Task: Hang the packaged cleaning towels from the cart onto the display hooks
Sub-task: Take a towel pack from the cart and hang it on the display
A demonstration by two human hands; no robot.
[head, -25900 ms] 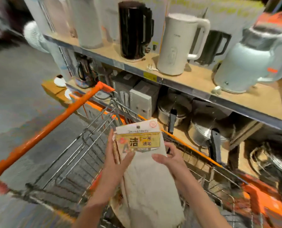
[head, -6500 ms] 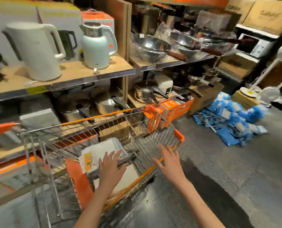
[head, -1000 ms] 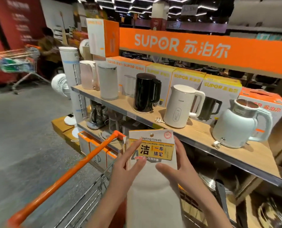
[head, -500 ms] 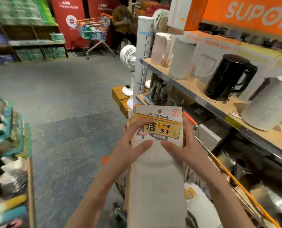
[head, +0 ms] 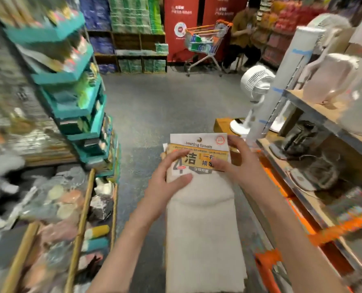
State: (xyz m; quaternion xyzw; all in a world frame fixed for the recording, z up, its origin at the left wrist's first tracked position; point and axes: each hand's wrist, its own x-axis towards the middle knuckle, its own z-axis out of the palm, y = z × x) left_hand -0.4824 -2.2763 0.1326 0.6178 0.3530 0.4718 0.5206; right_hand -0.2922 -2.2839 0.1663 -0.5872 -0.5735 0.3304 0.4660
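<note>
A pack of cleaning towels (head: 203, 225), cream cloth under a white and yellow header card with a hang hole at its top, hangs in front of me at mid-frame. My left hand (head: 167, 180) grips its left edge, thumb across the card's lower corner. My right hand (head: 239, 163) holds the right side of the card, fingers on its face. The orange cart (head: 266, 265) shows only as blurred orange bars at the lower right. No display hooks are distinguishable in the blurred racks.
A teal tiered rack (head: 78, 98) and bins of small goods (head: 55, 208) fill the left. Kettles on a wooden shelf (head: 332, 81), a white fan (head: 254, 89) and a tower fan stand right. Far down the grey aisle sit another cart (head: 205, 43) and a seated person (head: 243, 32).
My view has swung left, away from the kettle shelf toward the aisle and the teal rack. Both hands keep hold of the towel pack, still carried in front of me.
</note>
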